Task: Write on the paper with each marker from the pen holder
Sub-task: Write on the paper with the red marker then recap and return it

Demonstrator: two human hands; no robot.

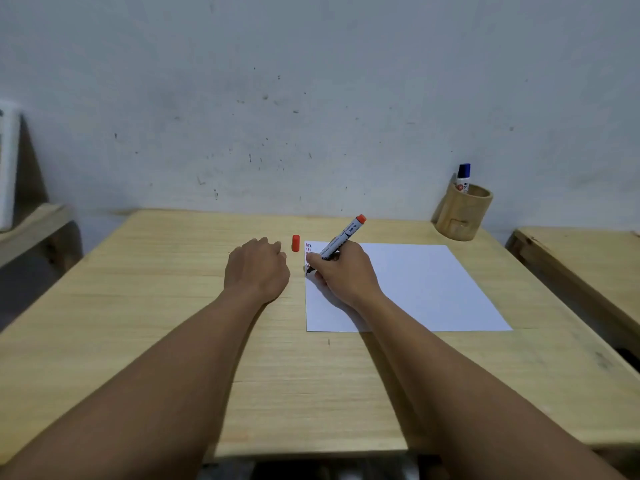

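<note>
A white sheet of paper point(422, 289) lies on the wooden table point(173, 306), with short red marks near its top left corner. My right hand point(346, 271) grips a red marker point(341, 242), its tip down on the paper's left edge and its red end pointing up and away. The marker's red cap point(295, 243) stands upright on the table just left of the paper. My left hand point(256, 268) rests on the table beside the cap, fingers curled, holding nothing. A wooden pen holder point(462, 216) at the back right holds a blue marker point(463, 176).
A marked grey wall rises right behind the table. A second wooden table point(581, 258) stands to the right across a narrow gap. At the far left, a wooden shelf point(31, 226) carries a white object point(7, 168).
</note>
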